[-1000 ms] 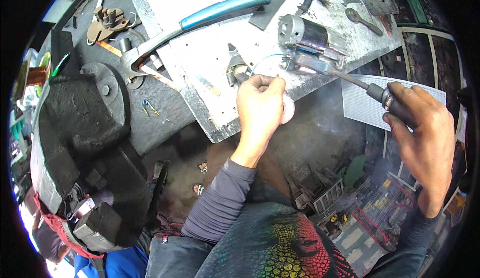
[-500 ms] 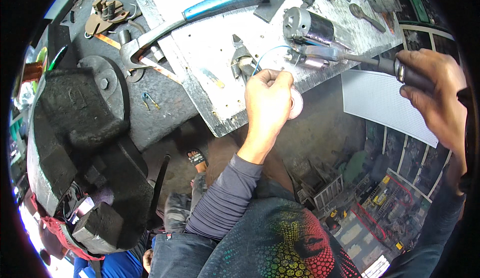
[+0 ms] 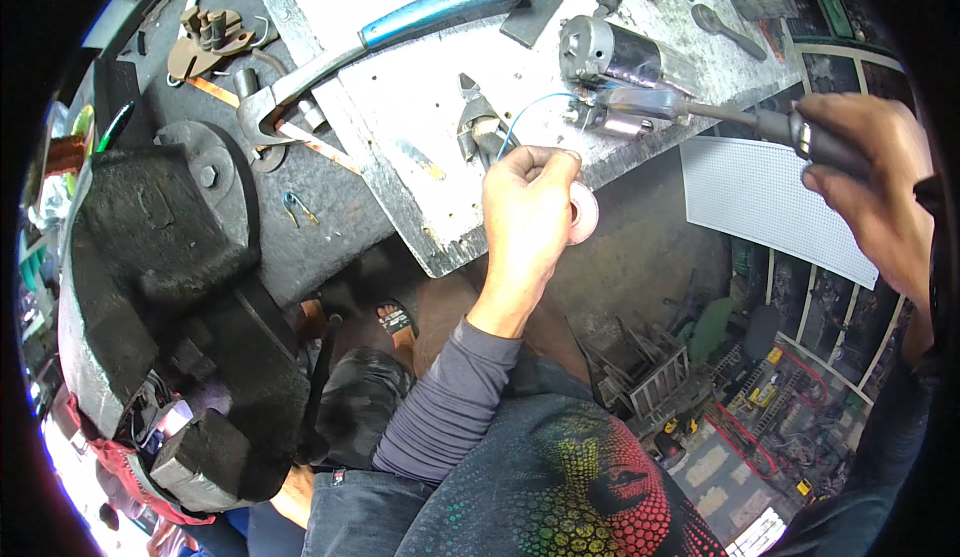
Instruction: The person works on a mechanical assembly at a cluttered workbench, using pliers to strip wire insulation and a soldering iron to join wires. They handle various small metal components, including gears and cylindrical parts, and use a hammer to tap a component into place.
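My right hand [image 3: 870, 172] is closed around the black handle of a large soldering iron [image 3: 720, 115]. Its broad metal head lies against a small metal cylinder part [image 3: 628, 125] at the board's near edge. In my left hand [image 3: 525, 202], a small pale spool of solder [image 3: 582, 214] is gripped below the fingers, which are pinched together. A thin blue wire [image 3: 535, 105] arcs from beside those fingers to the part under the iron's head; whether the fingers pinch it cannot be told. Just behind the part lies a dark metal cylinder with a silver end cap [image 3: 625, 55].
A blue-handled hammer [image 3: 450, 7] crosses the white board [image 3: 400, 97]; pliers [image 3: 480, 122] lie near my left hand. Far right sits a wrench [image 3: 728, 32]. A big black vise [image 3: 150, 217] stands at left. Another person's hand [image 3: 295, 497] shows low left.
My left hand has shifted slightly left and down with the spool. The iron stays at the part. At lower left, the other person's leg and hand have moved.
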`<act>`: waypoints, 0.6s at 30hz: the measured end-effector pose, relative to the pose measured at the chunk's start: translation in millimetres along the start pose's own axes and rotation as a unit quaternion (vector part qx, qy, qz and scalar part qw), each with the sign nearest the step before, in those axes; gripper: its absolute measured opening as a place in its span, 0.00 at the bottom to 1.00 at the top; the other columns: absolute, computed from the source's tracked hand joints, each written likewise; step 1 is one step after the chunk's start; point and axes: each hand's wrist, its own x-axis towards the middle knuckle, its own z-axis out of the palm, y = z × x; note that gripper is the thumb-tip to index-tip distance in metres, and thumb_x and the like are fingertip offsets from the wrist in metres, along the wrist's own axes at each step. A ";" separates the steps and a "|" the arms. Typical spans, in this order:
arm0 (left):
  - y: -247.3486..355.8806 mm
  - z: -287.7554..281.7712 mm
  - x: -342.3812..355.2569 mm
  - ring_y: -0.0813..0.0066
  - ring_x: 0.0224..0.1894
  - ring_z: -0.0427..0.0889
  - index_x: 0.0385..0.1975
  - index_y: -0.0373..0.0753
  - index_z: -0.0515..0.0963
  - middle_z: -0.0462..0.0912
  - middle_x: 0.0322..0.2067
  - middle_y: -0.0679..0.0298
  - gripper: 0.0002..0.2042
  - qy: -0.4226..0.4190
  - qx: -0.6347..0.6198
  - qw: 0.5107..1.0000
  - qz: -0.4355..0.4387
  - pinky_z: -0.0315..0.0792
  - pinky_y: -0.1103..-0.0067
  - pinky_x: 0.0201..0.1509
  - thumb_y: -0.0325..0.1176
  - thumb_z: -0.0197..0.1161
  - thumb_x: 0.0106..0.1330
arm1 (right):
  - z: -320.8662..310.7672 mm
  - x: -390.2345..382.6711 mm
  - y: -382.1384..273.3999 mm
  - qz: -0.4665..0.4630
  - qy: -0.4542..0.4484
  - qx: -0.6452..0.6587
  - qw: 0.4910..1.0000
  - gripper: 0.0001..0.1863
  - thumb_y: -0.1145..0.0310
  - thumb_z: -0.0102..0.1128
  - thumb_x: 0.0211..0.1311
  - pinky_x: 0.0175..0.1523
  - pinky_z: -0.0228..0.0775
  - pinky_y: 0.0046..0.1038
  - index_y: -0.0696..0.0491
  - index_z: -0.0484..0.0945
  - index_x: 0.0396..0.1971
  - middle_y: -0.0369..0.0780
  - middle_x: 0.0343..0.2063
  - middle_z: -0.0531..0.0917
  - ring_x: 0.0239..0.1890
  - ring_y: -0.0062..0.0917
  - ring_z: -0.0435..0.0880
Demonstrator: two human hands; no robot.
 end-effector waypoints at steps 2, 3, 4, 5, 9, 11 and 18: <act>-0.8 -1.2 0.8 0.81 0.26 0.79 0.34 0.29 0.83 0.84 0.27 0.64 0.09 -0.013 -0.026 0.999 -0.012 0.72 0.82 0.32 0.30 0.62 0.68 | -3.3 -18.1 -1.3 0.065 0.004 0.019 0.998 0.28 0.70 0.72 0.62 0.62 0.77 0.36 0.55 0.76 0.63 0.48 0.56 0.79 0.56 0.38 0.84; -1.6 -2.2 1.5 0.81 0.27 0.79 0.34 0.29 0.82 0.84 0.28 0.63 0.09 -0.019 -0.037 0.999 -0.018 0.72 0.82 0.33 0.30 0.62 0.69 | -3.8 -29.0 -0.3 0.118 0.025 0.088 0.989 0.29 0.67 0.72 0.63 0.63 0.76 0.36 0.55 0.76 0.64 0.48 0.57 0.80 0.57 0.38 0.84; -2.5 -3.3 2.7 0.80 0.28 0.80 0.34 0.29 0.82 0.85 0.29 0.63 0.09 -0.028 -0.049 0.998 -0.021 0.73 0.82 0.34 0.30 0.61 0.69 | -2.9 -40.6 2.4 0.169 0.014 0.078 0.982 0.30 0.65 0.72 0.64 0.64 0.76 0.36 0.55 0.75 0.65 0.48 0.59 0.80 0.57 0.38 0.84; -3.6 -4.1 3.7 0.79 0.29 0.80 0.34 0.29 0.82 0.85 0.29 0.62 0.09 -0.036 -0.059 0.997 -0.025 0.73 0.82 0.35 0.30 0.61 0.70 | -0.6 -54.8 5.1 0.202 0.024 0.091 0.975 0.31 0.65 0.74 0.62 0.63 0.76 0.36 0.55 0.76 0.64 0.47 0.58 0.80 0.57 0.37 0.83; -8.5 -4.2 5.7 0.77 0.33 0.82 0.36 0.30 0.81 0.86 0.32 0.60 0.09 -0.039 -0.049 0.997 -0.039 0.75 0.81 0.40 0.31 0.59 0.71 | 29.0 -112.1 28.7 0.258 0.090 0.149 0.950 0.32 0.65 0.79 0.54 0.63 0.74 0.33 0.58 0.79 0.59 0.44 0.53 0.84 0.56 0.32 0.83; -8.5 -4.4 5.3 0.77 0.35 0.82 0.36 0.30 0.81 0.86 0.34 0.59 0.09 -0.045 -0.033 0.998 -0.035 0.76 0.80 0.42 0.30 0.59 0.71 | 57.7 -136.6 38.7 0.302 0.100 0.277 0.907 0.33 0.65 0.81 0.51 0.63 0.72 0.31 0.60 0.80 0.57 0.44 0.49 0.86 0.54 0.30 0.83; -0.7 -0.3 -1.9 0.76 0.37 0.83 0.43 0.30 0.81 0.85 0.35 0.59 0.08 -0.040 -0.114 0.991 -0.063 0.78 0.79 0.45 0.28 0.61 0.72 | 193.3 -180.3 -33.2 0.327 0.129 0.749 0.562 0.28 0.62 0.80 0.53 0.30 0.74 0.23 0.57 0.76 0.50 0.37 0.30 0.80 0.27 0.19 0.80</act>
